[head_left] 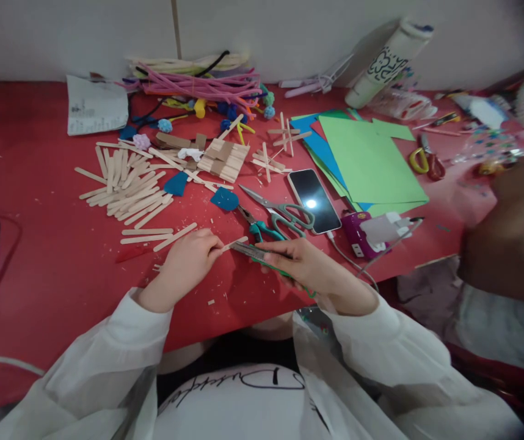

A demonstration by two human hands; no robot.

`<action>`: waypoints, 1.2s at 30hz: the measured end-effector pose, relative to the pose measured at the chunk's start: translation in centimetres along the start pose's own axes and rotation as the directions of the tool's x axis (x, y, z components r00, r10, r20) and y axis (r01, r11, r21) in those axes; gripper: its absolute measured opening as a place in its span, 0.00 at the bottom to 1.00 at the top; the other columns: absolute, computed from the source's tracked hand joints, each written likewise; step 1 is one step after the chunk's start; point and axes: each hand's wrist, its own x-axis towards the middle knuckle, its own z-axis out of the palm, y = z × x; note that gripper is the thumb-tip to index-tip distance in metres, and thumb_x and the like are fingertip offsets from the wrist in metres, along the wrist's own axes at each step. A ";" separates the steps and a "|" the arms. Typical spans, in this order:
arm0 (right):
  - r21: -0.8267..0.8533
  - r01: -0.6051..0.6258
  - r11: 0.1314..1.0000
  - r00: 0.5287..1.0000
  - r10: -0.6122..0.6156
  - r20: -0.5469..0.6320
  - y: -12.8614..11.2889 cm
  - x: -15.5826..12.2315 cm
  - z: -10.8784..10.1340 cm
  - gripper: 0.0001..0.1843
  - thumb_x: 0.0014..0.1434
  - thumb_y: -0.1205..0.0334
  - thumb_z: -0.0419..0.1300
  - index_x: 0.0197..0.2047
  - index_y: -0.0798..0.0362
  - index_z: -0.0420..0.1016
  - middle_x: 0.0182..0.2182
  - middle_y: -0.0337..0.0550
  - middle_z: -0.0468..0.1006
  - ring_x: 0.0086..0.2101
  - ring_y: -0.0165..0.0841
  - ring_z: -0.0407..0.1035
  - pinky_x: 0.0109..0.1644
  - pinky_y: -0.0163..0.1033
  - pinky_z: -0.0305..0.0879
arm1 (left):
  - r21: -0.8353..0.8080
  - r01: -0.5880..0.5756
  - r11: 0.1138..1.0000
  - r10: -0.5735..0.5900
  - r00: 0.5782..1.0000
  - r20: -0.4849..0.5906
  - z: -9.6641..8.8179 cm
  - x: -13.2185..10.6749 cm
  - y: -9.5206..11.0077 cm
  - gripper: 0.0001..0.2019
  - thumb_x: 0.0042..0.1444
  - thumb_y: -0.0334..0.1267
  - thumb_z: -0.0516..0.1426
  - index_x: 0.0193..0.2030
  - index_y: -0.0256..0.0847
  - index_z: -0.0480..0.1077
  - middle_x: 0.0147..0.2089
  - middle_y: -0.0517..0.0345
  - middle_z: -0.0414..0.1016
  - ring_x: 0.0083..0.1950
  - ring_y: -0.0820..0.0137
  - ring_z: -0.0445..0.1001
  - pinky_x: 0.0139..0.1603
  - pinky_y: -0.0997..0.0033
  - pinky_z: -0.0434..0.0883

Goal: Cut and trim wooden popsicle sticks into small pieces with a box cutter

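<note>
My left hand pinches a thin wooden craft stick between thumb and fingertips, above the red table. From the right, my right hand is wrapped round a green-handled tool with a grey metal blade. The blade's tip meets or crosses the stick; whether it cuts into it I cannot tell. My fingers hide most of the handle. Just beyond lie teal-handled pliers and grey-green scissors. Loose craft sticks rest beyond my left hand, with small wood chips scattered around.
A pile of craft sticks and a stick panel lie behind. Pink pipe cleaners line the wall. To the right are a phone, green paper, a purple adapter and a tumbler. Another person's arm is at far right.
</note>
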 end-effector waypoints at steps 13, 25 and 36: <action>-0.642 0.150 0.752 0.927 -0.332 -0.173 -1.6 -2.0 1.8 0.22 0.60 0.67 0.50 0.57 0.53 0.67 0.37 0.46 0.81 0.31 0.35 0.75 0.30 0.36 0.65 | 0.003 -0.010 1.000 0.010 1.000 -0.022 0.1 -0.2 -0.2 0.07 0.56 0.31 0.54 0.33 0.38 0.74 0.35 0.56 0.75 0.38 0.68 0.70 0.40 0.68 0.66; -0.838 0.095 0.538 0.950 -0.300 -0.085 -2.5 -1.8 2.0 0.23 0.62 0.65 0.48 0.60 0.52 0.62 0.39 0.48 0.80 0.31 0.35 0.75 0.28 0.35 0.63 | 0.011 -0.011 1.000 0.011 1.000 0.004 0.1 -0.3 -0.1 0.08 0.56 0.31 0.53 0.33 0.38 0.74 0.36 0.54 0.74 0.39 0.66 0.70 0.41 0.67 0.65; -0.960 0.234 0.156 0.953 -0.232 0.195 -6.9 -1.3 2.5 0.22 0.55 0.77 0.50 0.54 0.65 0.68 0.32 0.55 0.79 0.29 0.36 0.74 0.25 0.35 0.60 | 0.042 -0.052 0.998 0.053 0.998 -0.032 0.2 -0.2 -0.3 0.08 0.57 0.32 0.53 0.32 0.38 0.74 0.33 0.55 0.74 0.36 0.68 0.70 0.37 0.69 0.66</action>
